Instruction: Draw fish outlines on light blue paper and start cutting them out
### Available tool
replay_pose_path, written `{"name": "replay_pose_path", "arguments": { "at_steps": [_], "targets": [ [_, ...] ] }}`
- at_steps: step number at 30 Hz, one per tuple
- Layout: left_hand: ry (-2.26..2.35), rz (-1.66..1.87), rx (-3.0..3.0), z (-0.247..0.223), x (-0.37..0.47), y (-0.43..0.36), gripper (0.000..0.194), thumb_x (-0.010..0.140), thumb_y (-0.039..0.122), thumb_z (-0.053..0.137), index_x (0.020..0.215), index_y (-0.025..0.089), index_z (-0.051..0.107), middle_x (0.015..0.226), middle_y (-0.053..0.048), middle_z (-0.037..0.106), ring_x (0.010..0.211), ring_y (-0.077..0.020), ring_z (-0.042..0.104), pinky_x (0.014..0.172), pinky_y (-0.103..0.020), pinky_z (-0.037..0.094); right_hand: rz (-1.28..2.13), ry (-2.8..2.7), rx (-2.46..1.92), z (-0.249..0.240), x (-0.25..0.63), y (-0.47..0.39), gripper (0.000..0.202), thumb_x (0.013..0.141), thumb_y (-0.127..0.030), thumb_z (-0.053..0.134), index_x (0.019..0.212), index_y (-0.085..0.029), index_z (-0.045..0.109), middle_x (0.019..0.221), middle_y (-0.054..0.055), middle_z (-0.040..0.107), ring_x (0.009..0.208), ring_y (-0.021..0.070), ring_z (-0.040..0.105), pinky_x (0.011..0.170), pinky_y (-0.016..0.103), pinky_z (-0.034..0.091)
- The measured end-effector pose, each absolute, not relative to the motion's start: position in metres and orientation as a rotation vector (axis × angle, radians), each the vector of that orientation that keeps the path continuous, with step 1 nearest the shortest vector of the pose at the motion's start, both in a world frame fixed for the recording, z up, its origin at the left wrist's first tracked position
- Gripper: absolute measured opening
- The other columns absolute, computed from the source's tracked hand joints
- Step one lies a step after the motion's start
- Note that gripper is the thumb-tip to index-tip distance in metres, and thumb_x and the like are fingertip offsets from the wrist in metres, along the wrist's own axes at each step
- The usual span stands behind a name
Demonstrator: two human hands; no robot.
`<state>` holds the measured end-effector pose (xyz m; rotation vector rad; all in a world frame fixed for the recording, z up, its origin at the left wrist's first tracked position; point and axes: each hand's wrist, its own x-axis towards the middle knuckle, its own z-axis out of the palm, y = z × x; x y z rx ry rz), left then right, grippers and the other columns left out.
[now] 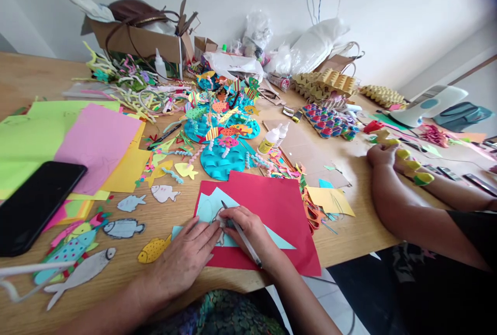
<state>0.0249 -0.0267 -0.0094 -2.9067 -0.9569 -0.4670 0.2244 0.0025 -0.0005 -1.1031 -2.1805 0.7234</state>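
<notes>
My right hand (250, 234) grips a white pen (248, 249), its dark tip pointing up and away from me and its other end toward me. Flat on the paper lies my left hand (190, 252), fingers stretched out, fingertips at a small pale cutout (222, 218), apparently a fish, partly hidden by both hands. Beneath is a light blue paper (267, 236) with faint drawn outlines, lying on red sheets (279, 203). Left of my hands are a yellow paper fish (153, 250), a pale blue one with dark outlines (124, 228) and a grey one (87, 271).
A black phone (37, 205) rests on coloured paper at left. Turquoise egg-carton pieces (219, 161) with paper fish stand ahead, beside glue bottles (268, 140). Orange-handled scissors (311, 213) lie right of the red sheets. At right, another person's hands (382, 155) hold painted carton pieces.
</notes>
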Motion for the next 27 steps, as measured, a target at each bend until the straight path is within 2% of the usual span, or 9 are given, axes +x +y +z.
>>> {"name": "replay_pose_path", "arguments": {
  "at_steps": [10,27],
  "targets": [
    [-0.976,-0.463,-2.888,-0.0089,0.0257,-0.0273,0.033,0.093,0.013,0.038,0.123,0.01,0.048,0.127,-0.01,0.055,0.108,-0.0228,0.05,0.097,-0.042,0.036,0.691,-2.168,-1.121,-0.0046,0.2243,0.0017,0.019,0.083,-0.015,0.057,0.101,-0.017,0.06,0.094,0.01,0.067,0.088,0.0198,0.063,0.077,0.029,0.051],
    [-0.979,-0.458,-2.899,-0.0058,0.0263,-0.0261,0.032,0.092,0.012,0.038,0.122,0.009,0.05,0.127,-0.011,0.055,0.107,-0.0231,0.052,0.096,-0.042,0.039,0.647,-2.127,-1.117,-0.0056,0.2208,-0.0005,0.022,0.082,-0.011,0.053,0.102,-0.019,0.059,0.094,0.009,0.067,0.088,0.0192,0.062,0.077,0.03,0.05]
  ]
}}
